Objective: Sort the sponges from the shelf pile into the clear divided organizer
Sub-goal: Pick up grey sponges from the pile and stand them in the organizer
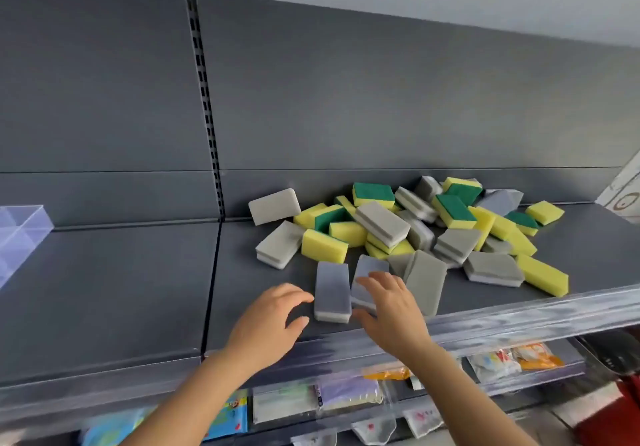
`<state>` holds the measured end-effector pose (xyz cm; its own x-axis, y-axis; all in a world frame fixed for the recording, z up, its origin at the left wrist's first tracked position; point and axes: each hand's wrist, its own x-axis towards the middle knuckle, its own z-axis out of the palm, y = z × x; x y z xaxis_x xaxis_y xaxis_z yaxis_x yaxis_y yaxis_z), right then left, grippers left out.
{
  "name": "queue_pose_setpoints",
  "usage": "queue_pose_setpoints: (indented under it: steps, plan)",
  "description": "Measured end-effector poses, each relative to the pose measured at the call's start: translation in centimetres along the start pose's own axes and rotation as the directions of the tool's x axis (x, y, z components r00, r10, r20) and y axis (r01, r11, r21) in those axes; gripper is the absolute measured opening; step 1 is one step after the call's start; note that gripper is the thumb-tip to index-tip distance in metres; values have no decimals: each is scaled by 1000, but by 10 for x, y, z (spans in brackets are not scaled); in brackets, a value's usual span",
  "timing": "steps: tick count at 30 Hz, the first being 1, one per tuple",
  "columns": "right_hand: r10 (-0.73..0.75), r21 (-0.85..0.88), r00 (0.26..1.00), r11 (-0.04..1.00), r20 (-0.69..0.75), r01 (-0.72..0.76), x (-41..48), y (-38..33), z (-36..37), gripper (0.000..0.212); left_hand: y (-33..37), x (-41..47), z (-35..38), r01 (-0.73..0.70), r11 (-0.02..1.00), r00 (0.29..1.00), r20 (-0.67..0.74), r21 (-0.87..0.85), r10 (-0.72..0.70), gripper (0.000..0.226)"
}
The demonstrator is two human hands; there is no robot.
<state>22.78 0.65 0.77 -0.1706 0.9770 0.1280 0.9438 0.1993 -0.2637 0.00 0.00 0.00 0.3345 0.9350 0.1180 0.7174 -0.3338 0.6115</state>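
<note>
I see left grip (273, 321) wide, fingertips (308, 296) at a gray sponge (332, 291) near shelf (104, 289) edge; right grip (391, 310) lies over second gray sponge (372, 265), cannot tell if held. Behind them the pile (415, 224), organizer (20, 231) far left.

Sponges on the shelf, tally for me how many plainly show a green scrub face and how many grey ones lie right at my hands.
Green-faced sponges: 5
Grey sponges at the left hand and right hand: 2
Total: 7
</note>
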Motion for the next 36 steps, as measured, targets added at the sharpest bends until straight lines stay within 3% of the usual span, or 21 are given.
queue_pose_setpoints:
  steps: [4, 8, 14, 20, 25, 30, 36]
  plan:
    - [33, -75, 992, 997, 119, -24, 21, 19, 6, 65, 8, 31, 19, -42, 988, 991, 134, 152, 22, 52]
    - [-29, -64, 992, 997, 122, 37, 31, 35, 17, 65, 0, 49, 36, -26, 982, 978, 210, 185, -13, 70]
    - [-93, 86, 994, 992, -50, 97, 36, 45, 21, 39, -2, 56, 50, -27, 991, 998, 59, 132, 19, 58]
    - [-65, 269, 934, 948, -352, 168, 44, 36, 4, 25, 7, 54, 39, 45, 984, 982, -172, -171, -75, 38]
    - [97, 597, 932, 789, -350, 142, 50, 16, -8, 29, 11, 44, 16, 114, 918, 862, -421, -381, -281, 13]
    - [66, 708, 939, 675, -337, 207, 60, -17, -6, 21, -1, 20, -14, 159, 892, 765, -517, -424, -383, 5]
    - [-15, 908, 999, 416, -44, 46, 67, -82, 3, 13, -28, -27, -58, 205, 851, 638, -593, -484, -491, 14]
